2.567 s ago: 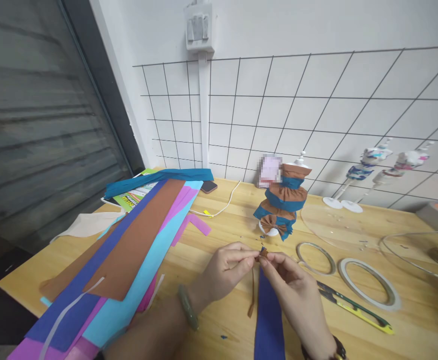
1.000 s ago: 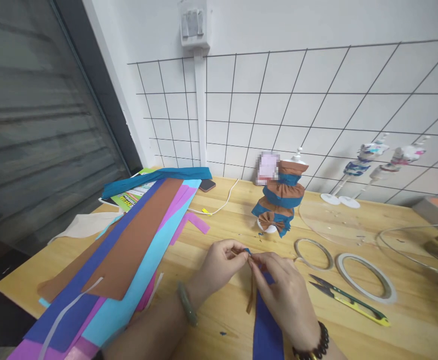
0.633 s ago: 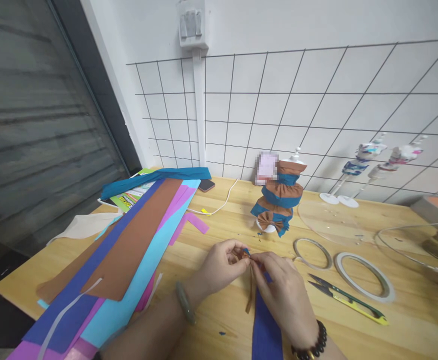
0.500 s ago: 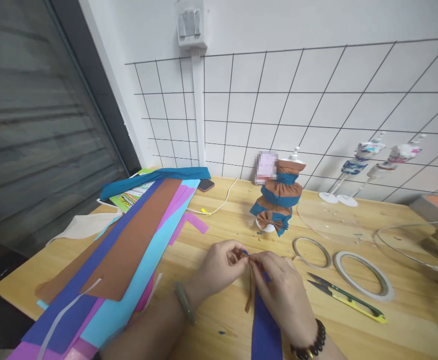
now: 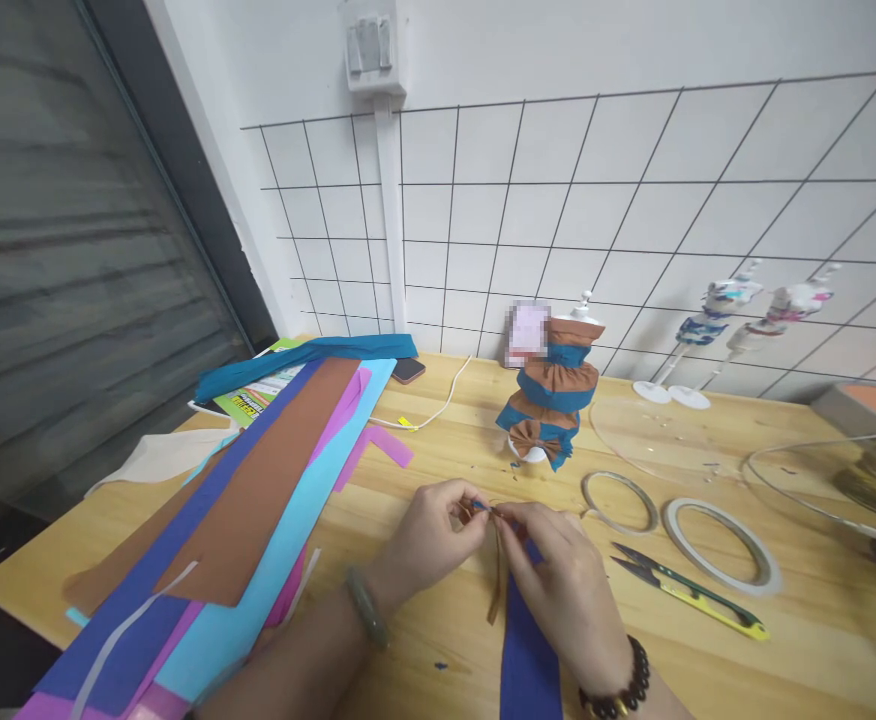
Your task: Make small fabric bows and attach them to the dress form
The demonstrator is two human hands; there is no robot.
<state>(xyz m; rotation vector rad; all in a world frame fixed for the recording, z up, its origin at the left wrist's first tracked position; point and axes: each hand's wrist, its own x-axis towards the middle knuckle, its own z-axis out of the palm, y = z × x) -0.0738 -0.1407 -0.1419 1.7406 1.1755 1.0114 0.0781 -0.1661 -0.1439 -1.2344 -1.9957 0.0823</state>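
Observation:
Both hands meet low in the centre of the head view. My left hand point(image 5: 438, 525), a green bangle on its wrist, pinches a small brown and blue piece point(image 5: 481, 507). On the other side of that piece, my right hand point(image 5: 558, 570) pinches it with thumb and forefinger; dark beads circle this wrist. From between the fingertips a narrow brown strip point(image 5: 495, 590) hangs down. A dark blue strip point(image 5: 529, 650) lies on the table, partly under my right hand. Behind the hands stands a small dress form in brown and blue ruffles point(image 5: 558, 385) with a bow.
Coloured paper strips point(image 5: 258, 480) cover the left of the wooden table point(image 5: 378, 640). Yellow-handled snips point(image 5: 693, 595) and two tape rolls point(image 5: 723, 545) lie at right. Two small figures on stands point(image 5: 715, 310) are at the back, near a cable point(image 5: 805, 510).
The fingertips have shifted slightly around the small piece, and more blue shows at my left fingertips. The whole view has moved a little; the table objects keep their places.

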